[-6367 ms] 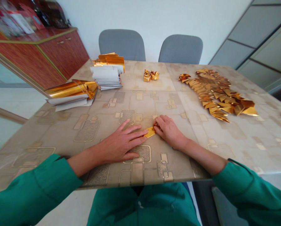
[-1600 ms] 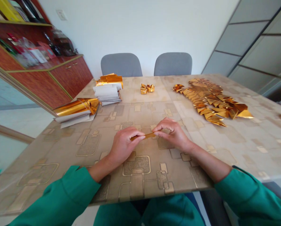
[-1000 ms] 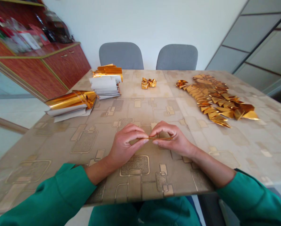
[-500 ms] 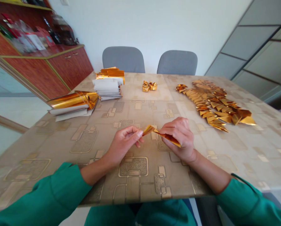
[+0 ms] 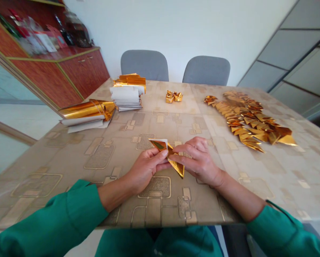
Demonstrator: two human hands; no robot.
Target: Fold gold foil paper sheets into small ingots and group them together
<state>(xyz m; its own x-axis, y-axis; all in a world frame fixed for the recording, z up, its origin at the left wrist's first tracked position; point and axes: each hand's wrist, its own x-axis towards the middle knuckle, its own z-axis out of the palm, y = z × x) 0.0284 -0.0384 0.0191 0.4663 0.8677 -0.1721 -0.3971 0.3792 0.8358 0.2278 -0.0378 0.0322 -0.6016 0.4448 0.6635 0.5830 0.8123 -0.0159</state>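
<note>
Folded gold foil piece, pointed and roughly triangular, sits between the person's hands, held above the beige patterned counter. Left-hand grip pinches it between thumb and fingers; right-hand grip clenches its other side. Change noted: the narrow strip has opened into an angled fold, with a white reverse showing along the upper edge. Matching gold foil triangles lie in a long heap to the right, well apart from the hands.
</note>
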